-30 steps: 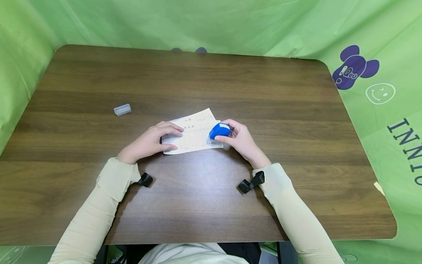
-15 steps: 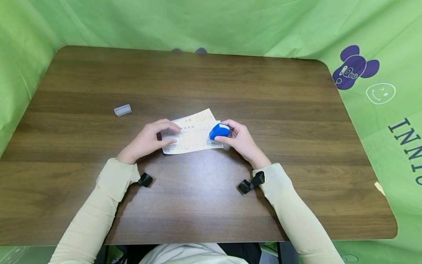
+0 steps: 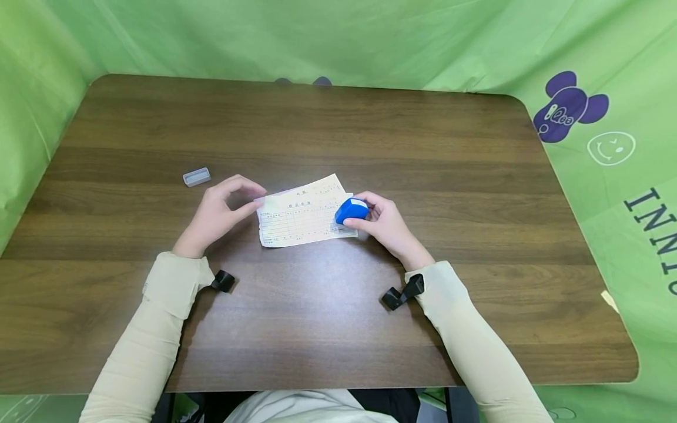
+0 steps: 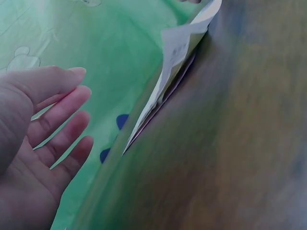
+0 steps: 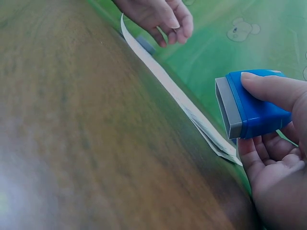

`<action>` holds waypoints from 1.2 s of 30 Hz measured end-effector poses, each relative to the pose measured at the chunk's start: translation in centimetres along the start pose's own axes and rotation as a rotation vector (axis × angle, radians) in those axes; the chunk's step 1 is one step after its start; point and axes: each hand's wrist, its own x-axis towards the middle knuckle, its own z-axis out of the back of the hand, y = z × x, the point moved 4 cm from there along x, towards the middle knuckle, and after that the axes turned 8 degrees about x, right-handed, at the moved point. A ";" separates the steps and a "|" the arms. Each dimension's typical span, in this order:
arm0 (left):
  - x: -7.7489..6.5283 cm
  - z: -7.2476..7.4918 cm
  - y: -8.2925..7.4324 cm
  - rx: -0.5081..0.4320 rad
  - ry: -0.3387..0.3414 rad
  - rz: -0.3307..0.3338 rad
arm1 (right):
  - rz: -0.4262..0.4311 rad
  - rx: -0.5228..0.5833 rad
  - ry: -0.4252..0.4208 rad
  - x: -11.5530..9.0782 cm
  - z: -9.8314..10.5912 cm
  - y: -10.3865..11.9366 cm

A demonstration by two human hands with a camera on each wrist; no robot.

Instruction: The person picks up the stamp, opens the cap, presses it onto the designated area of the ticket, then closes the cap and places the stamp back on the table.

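In the head view, printed paper slips [image 3: 293, 220] lie layered at the middle of the table. Their near edges curl up a little, as the left wrist view shows of the slips [image 4: 168, 76]. My right hand [image 3: 388, 226] holds a blue stamp [image 3: 351, 210] over the slips' right end. Thumb and fingers pinch its sides, and its grey stamping end [image 5: 226, 110] faces the slips in the right wrist view. My left hand [image 3: 214, 211] is at the slips' upper left corner. Its fingers [image 4: 62, 127] are loosely bent with nothing between them.
A small clear stamp cap [image 3: 196, 177] lies on the brown table [image 3: 338, 129], beyond and left of my left hand. Green printed cloth [image 3: 370, 41] hangs round the table's far and side edges. Black wrist cameras [image 3: 224, 281] sit on both sleeves.
My left hand has lifted off the slips' left part and moved left and away from me, baring the printed left end. The right hand and stamp have stayed nearly still.
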 end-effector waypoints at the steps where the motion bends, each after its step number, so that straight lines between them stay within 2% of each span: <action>1: 0.0 0.2 0.1 0.005 -0.011 0.006 | -0.002 0.000 0.001 0.0 0.0 0.0; 17: -0.2 3.4 1.0 0.020 -0.235 0.046 | -0.011 0.010 0.003 -0.2 0.0 0.3; 20: -0.3 4.0 1.5 0.038 -0.261 0.074 | -0.011 0.008 0.004 -0.2 0.0 0.3; 31: -0.7 5.7 2.6 0.051 -0.293 0.195 | -0.022 0.017 0.008 -0.3 -0.1 0.6; 36: -0.8 6.2 2.9 0.054 -0.313 0.218 | -0.025 0.020 0.011 -0.4 -0.2 0.8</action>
